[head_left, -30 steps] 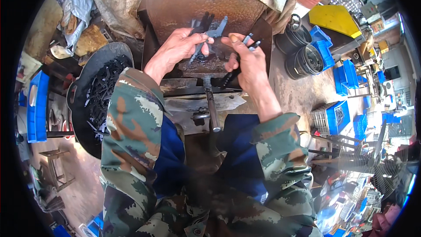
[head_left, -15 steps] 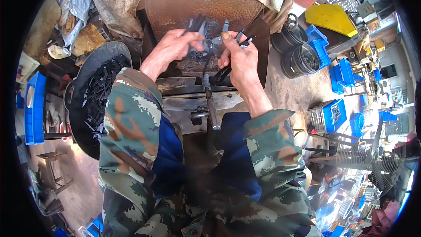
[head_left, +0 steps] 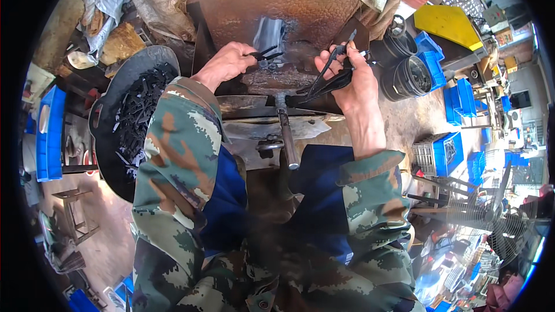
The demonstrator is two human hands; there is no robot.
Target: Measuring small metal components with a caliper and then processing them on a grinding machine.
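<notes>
In the head view, the hands have been pulled apart since the earlier pictures, where they were close together over the middle of the rusty plate [head_left: 289, 6]. It can be judged that one piece has been split off from the bunch.

The left hand [head_left: 225, 63] is closed around a small black metal piece [head_left: 265, 54], which sticks out to the right of the fingers. The right hand [head_left: 352, 78] is closed on a bunch of long thin black pieces [head_left: 324, 78], held slanted above the plate's near edge.

The pieces are seen to be dark, thin and flat, with forked ends.

A round black pan [head_left: 110, 115] full of the same dark bits is set to the left. A metal handle [head_left: 287, 138] is seen below the plate, and blue crates [head_left: 442, 150] are kept on the right.
</notes>
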